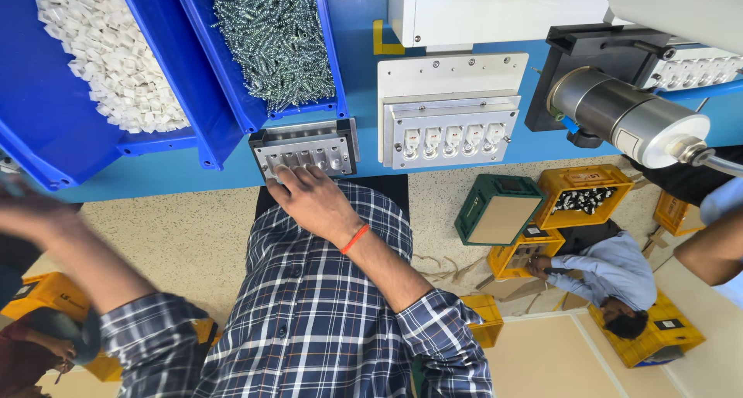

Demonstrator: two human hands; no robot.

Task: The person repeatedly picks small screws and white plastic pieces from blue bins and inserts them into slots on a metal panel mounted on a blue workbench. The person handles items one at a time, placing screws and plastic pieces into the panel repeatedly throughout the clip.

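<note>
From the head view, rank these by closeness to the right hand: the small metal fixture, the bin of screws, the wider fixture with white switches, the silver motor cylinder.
1. Small metal fixture: the right hand rests at its lower edge.
2. Bin of screws: just above that fixture.
3. Wider fixture with white switches: off to the hand's right.
4. Silver motor cylinder: far right.

A small grey metal fixture block with a row of pockets holding pale parts lies flat at the blue desk's near edge, just below the bin of screws, its front edge touched by fingertips.
</note>
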